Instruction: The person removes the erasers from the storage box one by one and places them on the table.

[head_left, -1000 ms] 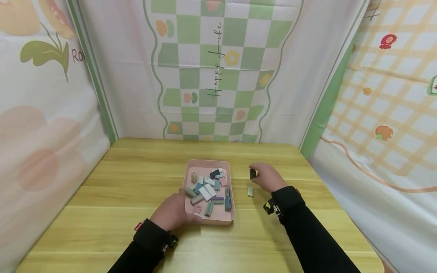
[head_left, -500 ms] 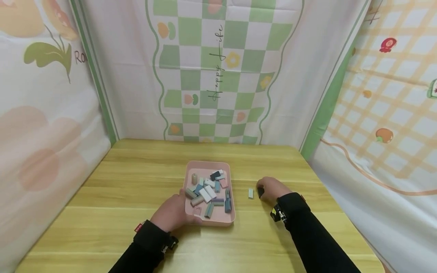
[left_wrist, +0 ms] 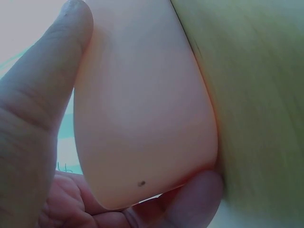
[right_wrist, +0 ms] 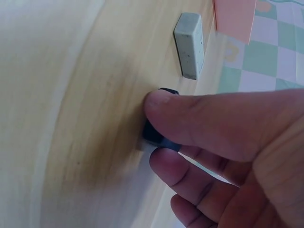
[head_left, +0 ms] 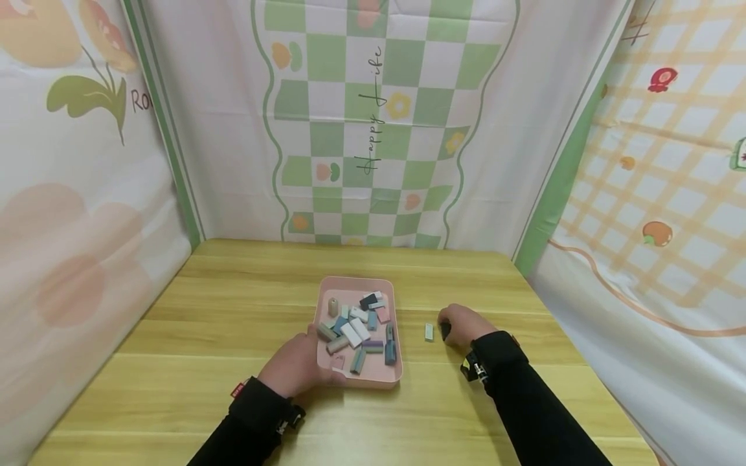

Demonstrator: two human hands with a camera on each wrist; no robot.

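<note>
My left hand (head_left: 297, 366) grips the near left corner of a pink tray (head_left: 377, 374). In the left wrist view its thumb lies along the rim, and the other fingers curl under the tray's corner (left_wrist: 142, 109). To the tray's right, my right hand (head_left: 466, 325) pinches a small black block (right_wrist: 154, 135) between thumb and fingers, at the tabletop. The hand covers much of that block. A pale grey-green block (head_left: 429, 332) lies on the table between the tray and my right hand. It shows light sides and a dark base edge in the right wrist view.
Inside the tray are several small blocks, among them white blocks (head_left: 351, 334), a blue block (head_left: 390, 353) and a tan upright block (head_left: 333, 307). The wooden table (head_left: 233, 285) is enclosed by patterned cloth curtains (head_left: 373, 129) at the back and sides.
My right hand has come nearer and a little to the right, lowering the black block to the table beside the pale one. Over the last half second it barely moves. The left hand keeps its grip.
</note>
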